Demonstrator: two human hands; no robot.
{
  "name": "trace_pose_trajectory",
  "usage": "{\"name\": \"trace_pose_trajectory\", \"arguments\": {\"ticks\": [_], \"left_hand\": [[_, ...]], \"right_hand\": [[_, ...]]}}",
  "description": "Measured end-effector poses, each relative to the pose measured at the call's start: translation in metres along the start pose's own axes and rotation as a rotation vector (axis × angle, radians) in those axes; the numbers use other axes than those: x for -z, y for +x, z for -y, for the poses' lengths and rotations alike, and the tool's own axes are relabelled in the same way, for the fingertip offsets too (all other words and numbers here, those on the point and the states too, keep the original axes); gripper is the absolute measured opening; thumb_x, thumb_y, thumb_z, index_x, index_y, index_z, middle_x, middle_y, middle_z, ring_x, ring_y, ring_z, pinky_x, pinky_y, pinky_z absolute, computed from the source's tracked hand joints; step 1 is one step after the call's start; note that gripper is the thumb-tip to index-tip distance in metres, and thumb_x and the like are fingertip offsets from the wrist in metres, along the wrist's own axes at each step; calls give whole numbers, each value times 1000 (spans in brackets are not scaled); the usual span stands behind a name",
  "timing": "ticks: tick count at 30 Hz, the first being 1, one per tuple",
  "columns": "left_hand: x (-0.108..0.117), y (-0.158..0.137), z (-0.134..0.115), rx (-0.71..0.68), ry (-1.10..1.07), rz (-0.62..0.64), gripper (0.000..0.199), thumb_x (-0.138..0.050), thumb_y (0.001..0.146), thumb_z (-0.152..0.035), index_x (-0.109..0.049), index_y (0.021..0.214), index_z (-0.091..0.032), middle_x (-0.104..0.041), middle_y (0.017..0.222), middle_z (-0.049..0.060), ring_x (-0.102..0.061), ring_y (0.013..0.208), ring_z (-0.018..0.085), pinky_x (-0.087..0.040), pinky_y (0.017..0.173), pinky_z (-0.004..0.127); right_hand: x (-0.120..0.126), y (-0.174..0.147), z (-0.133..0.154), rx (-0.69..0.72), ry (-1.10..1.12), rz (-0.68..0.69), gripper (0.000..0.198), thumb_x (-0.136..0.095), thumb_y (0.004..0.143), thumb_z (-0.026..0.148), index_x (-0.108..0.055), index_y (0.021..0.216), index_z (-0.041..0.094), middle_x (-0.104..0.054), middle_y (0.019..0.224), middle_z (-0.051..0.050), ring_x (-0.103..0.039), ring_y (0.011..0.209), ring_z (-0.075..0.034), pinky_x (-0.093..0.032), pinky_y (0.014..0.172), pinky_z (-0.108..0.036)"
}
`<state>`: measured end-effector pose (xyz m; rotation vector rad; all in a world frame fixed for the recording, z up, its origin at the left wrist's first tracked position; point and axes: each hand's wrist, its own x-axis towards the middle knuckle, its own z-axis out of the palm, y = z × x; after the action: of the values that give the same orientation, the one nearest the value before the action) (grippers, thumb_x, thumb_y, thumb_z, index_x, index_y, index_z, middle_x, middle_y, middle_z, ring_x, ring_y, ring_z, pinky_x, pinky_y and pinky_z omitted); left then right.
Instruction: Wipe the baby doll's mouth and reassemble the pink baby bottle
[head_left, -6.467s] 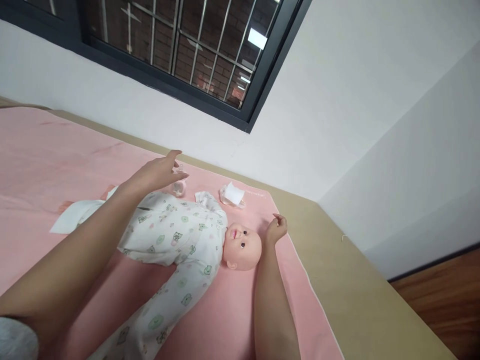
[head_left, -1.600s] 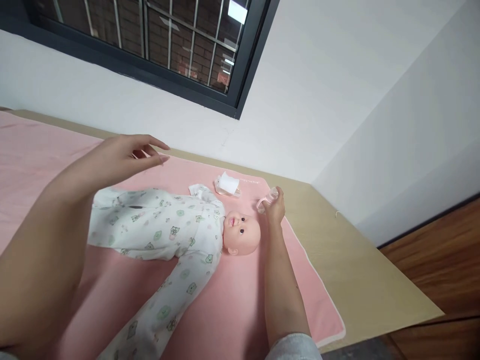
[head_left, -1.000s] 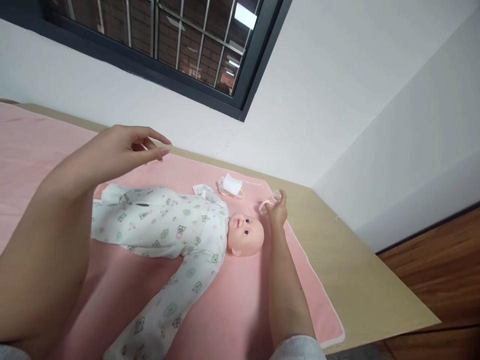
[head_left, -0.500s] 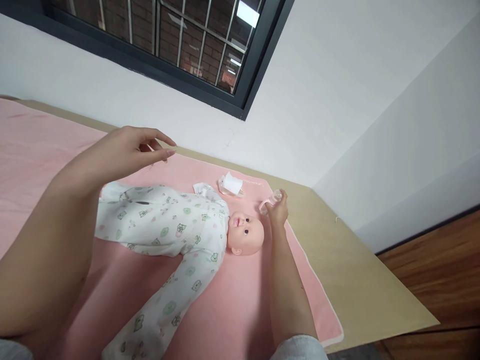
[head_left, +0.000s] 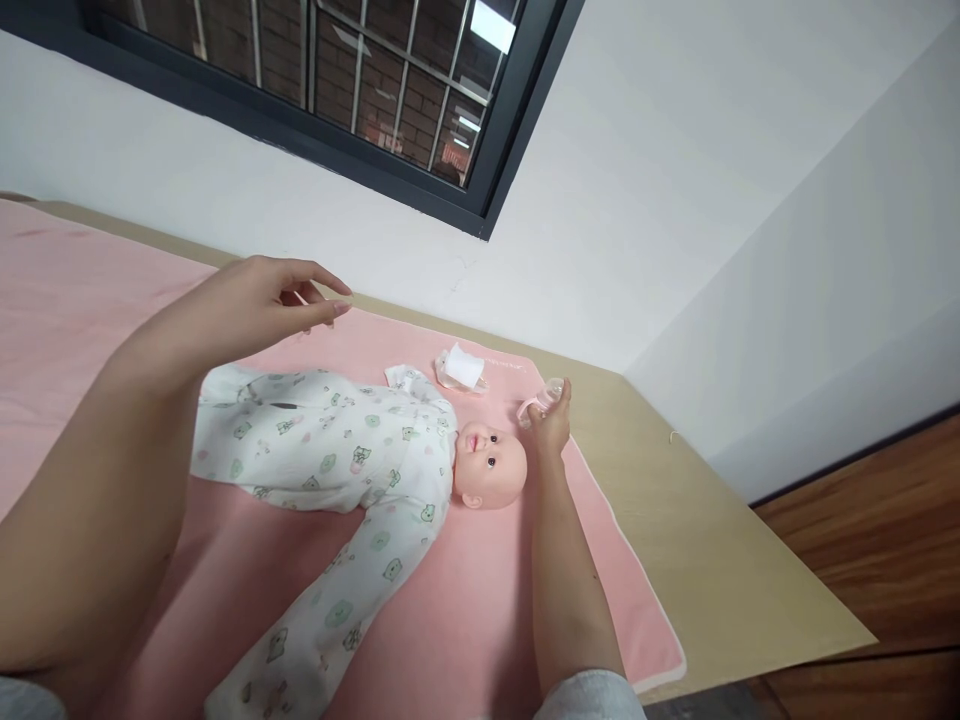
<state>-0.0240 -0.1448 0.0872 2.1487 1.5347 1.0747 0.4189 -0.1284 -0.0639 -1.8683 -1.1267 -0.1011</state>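
The right hand (head_left: 553,431) grips a transparent bottle (head_left: 551,393) with a pale pink part. The left hand (head_left: 262,300) hangs, fingers loosely parted.

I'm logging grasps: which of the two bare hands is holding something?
The bare right hand, beside the bald doll's head: it grips a small clear-and-pink plastic item. The bare left hand shows nothing in its grasp.

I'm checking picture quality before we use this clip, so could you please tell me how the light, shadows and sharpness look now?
Head view, light: bright patches glare in the window; head view, shadow: a soft one on the pink mat beside the right forearm; head view, sharpness: doll's head fairly crisp, small clear item in the right hand hard to read.
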Motion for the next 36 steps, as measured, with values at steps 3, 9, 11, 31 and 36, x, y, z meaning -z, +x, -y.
{"name": "trace_pose_trajectory", "arguments": {"ticks": [3, 9, 11, 31, 36], "left_hand": [[-1, 0, -1, 2, -2, 6, 46, -57, 79, -62, -73, 105, -28, -73, 86, 1, -66, 79, 19, -43, 65, 28], [-4, 0, 0, -14, 11, 15, 48, -56, 80, -62, -73, 109, -28, -73, 87, 2, -66, 82, 21, -45, 67, 29], [-5, 1, 1, -19, 15, 18, 45, -56, 81, -61, -73, 108, -30, -74, 89, 1, -67, 83, 21, -45, 68, 29], [-14, 7, 4, 6, 121, 134, 40, -54, 83, -54, -72, 103, -25, -74, 96, 4, -66, 85, 22, -46, 71, 30], [-16, 14, 22, 56, 193, 160, 30, -55, 79, -47, -72, 81, -23, -73, 84, 3, -64, 75, 22, -41, 66, 31]], "right_hand": [[-3, -4, -1, 9, 29, -19, 87, -51, 75, 30, -22, 158, 30, -53, 142, -8, -62, 101, -22, -47, 84, -32], [-8, -7, -7, 19, 82, -18, 88, -49, 77, 34, -17, 159, 29, -47, 150, -10, -61, 105, -24, -48, 85, -35], [-10, -8, -9, 31, 98, -15, 88, -49, 78, 35, -17, 159, 29, -45, 153, -10, -60, 108, -25, -49, 88, -37], [-19, -9, -26, 109, 93, -12, 91, -50, 84, 36, -3, 162, 26, -29, 161, -14, -47, 136, -25, -46, 106, -41], [-20, -10, -27, 114, 96, -34, 90, -51, 83, 35, -6, 161, 23, -25, 162, -15, -41, 142, -26, -46, 108, -42]]}}
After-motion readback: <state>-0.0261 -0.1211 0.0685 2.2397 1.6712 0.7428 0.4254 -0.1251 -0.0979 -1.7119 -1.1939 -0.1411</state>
